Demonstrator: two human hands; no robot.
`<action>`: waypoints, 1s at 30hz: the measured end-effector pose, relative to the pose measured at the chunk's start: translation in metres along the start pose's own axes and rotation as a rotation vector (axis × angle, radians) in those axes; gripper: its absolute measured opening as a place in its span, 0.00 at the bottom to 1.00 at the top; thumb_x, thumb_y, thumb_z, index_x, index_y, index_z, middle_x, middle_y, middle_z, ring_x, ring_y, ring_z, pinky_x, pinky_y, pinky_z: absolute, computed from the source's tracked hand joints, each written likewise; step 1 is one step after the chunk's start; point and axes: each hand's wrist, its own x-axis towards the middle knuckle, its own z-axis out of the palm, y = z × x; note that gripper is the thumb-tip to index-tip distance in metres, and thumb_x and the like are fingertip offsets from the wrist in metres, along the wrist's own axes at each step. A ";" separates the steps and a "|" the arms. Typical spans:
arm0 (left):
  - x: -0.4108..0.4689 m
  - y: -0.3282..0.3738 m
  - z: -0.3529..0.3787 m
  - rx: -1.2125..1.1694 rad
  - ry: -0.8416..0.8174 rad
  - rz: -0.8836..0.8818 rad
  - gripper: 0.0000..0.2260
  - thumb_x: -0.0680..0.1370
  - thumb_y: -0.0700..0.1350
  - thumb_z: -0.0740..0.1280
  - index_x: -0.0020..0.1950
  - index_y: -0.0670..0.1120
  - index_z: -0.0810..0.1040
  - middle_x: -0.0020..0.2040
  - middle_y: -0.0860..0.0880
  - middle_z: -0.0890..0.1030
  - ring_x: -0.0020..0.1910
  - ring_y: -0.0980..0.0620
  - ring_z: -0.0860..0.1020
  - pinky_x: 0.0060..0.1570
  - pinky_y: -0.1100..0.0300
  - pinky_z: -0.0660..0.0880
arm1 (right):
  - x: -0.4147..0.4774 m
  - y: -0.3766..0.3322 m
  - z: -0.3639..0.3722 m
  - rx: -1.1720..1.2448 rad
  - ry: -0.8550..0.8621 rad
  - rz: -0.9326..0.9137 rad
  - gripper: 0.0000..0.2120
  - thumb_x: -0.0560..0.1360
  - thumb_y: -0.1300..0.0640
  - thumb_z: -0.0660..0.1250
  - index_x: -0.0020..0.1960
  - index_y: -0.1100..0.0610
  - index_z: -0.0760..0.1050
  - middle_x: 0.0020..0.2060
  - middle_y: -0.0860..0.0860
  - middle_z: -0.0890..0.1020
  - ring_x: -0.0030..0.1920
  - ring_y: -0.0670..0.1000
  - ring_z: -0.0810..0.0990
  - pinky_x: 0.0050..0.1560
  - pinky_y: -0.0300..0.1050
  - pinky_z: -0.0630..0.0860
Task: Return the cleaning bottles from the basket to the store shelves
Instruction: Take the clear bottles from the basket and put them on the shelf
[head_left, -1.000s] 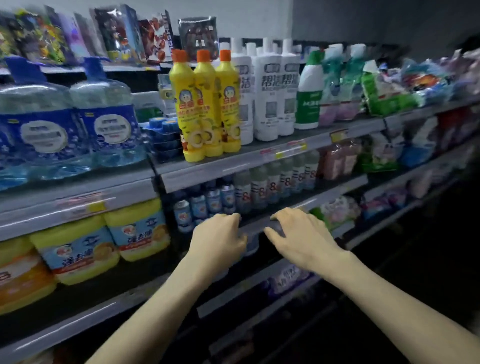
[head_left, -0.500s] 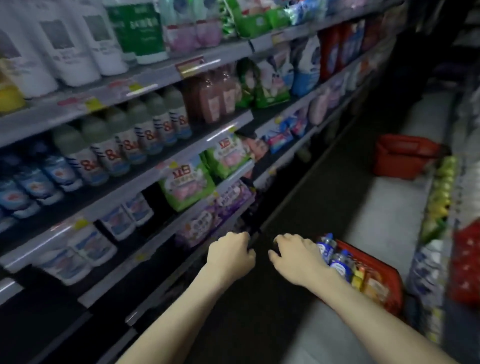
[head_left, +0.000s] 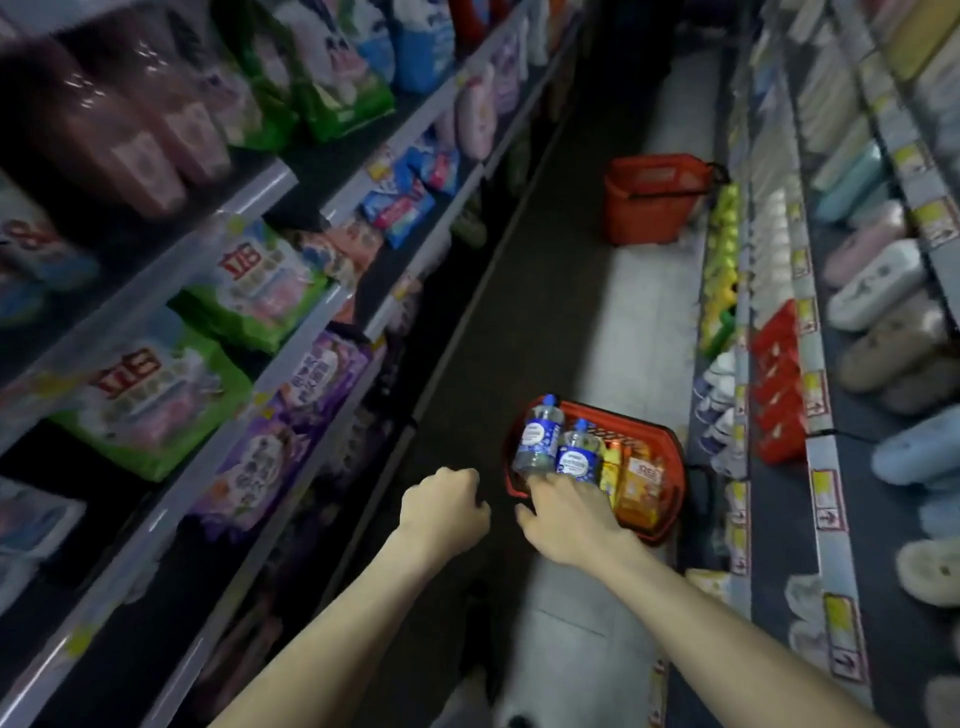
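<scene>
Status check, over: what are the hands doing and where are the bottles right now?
Left hand curled, empty. Right hand open, over the blue-labelled bottles in the red basket, contact unclear. Nothing in the way.

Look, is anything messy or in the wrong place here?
Nothing looks spilled or broken. Two red baskets sit on the aisle floor: the near basket holds blue-labelled bottles leaning over, and the far basket stands alone further down.

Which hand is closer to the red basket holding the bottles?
Right. The right hand is at the basket, by its near rim; the left hand hangs apart, further left.
</scene>
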 end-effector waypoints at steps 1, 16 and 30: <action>0.014 0.001 0.002 0.001 -0.017 0.016 0.19 0.82 0.52 0.64 0.70 0.48 0.77 0.64 0.44 0.82 0.62 0.40 0.82 0.59 0.49 0.80 | 0.010 0.004 0.000 0.007 -0.014 0.026 0.20 0.82 0.42 0.60 0.64 0.56 0.76 0.63 0.58 0.81 0.62 0.62 0.81 0.58 0.52 0.76; 0.180 0.026 0.044 0.044 -0.318 0.135 0.14 0.81 0.50 0.63 0.64 0.50 0.79 0.59 0.47 0.83 0.58 0.43 0.83 0.59 0.49 0.80 | 0.131 0.073 0.041 0.116 -0.174 0.256 0.22 0.82 0.44 0.58 0.71 0.55 0.71 0.67 0.56 0.79 0.64 0.60 0.79 0.60 0.54 0.76; 0.354 0.056 0.143 0.187 -0.443 0.009 0.14 0.82 0.50 0.60 0.64 0.49 0.78 0.63 0.45 0.82 0.62 0.41 0.82 0.60 0.49 0.76 | 0.302 0.174 0.134 0.135 -0.280 0.228 0.18 0.83 0.46 0.59 0.65 0.56 0.75 0.60 0.57 0.81 0.61 0.60 0.80 0.61 0.53 0.74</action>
